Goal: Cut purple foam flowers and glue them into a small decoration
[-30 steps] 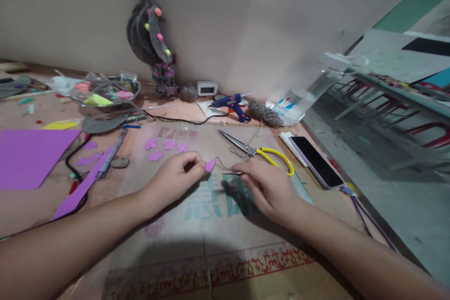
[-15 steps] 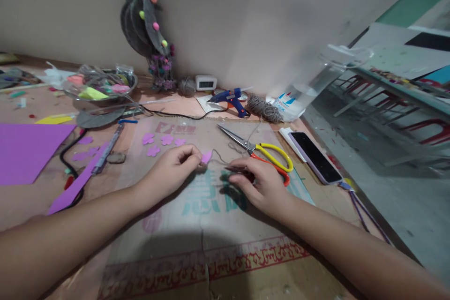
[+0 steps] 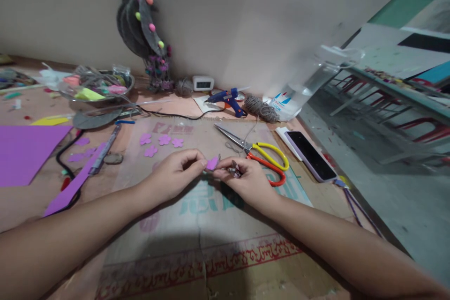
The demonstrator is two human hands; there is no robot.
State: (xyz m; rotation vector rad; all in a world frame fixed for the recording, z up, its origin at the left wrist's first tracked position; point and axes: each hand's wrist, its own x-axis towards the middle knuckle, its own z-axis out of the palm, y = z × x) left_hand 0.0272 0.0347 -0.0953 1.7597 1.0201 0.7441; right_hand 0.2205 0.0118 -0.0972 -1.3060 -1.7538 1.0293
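Right hand (image 3: 251, 182), clasping small shiny object (image 3: 235, 170), moved beside left hand (image 3: 177, 173), which pinches flat purple foam-like piece (image 3: 212, 164): likely light, bendy, tearable; grip edges.

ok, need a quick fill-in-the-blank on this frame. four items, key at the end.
1. The left hand pinches a piece coloured ____.
2. On the printed board lie exactly ____ flower cutouts.
3. In view, the phone lies to the ____ of the scissors.
4. The glue gun is mainly ____ in colour.

Key: purple; four; right; blue.
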